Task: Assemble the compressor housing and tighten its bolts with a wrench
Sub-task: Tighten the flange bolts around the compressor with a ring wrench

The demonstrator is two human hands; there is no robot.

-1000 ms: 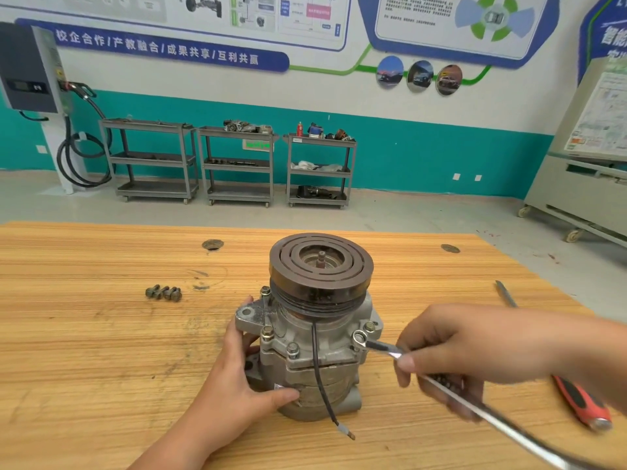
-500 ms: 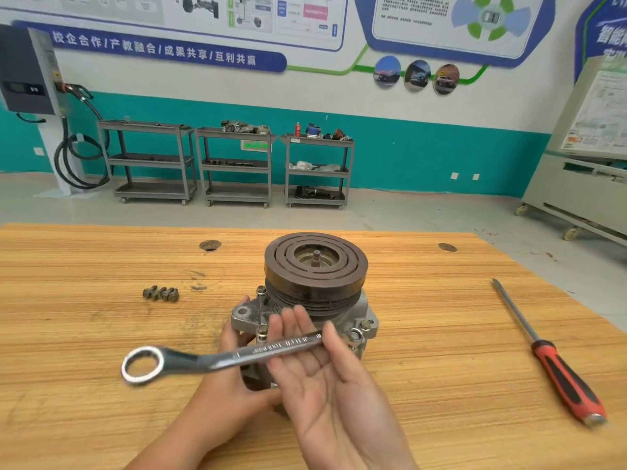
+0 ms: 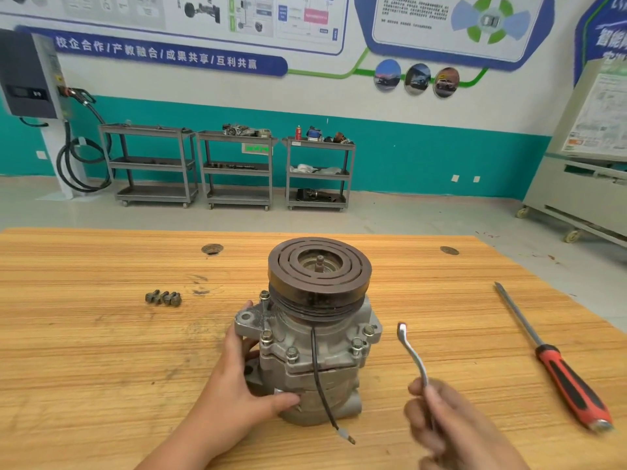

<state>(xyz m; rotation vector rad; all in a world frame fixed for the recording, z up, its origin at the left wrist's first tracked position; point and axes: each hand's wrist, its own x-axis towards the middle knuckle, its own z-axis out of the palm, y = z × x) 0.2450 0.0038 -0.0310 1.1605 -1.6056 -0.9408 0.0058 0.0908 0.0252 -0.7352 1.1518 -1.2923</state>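
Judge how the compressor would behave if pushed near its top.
Probably heavy for its size: the compressor looks like cast metal with a thick pulley. It stands on end with that wide pulley on top, so a push there might tip it; the left hand holding its side suggests as much. Its black wire would likely flop.

Grey compressor [image 3: 315, 354], dark ringed pulley [image 3: 319, 266], red-and-black screwdriver [image 3: 570, 385], striped wooden table [image 3: 84, 351]

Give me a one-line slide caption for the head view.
Left hand steadies the upright compressor on the wooden table while the right hand holds a wrench beside it, clear of the bolts.
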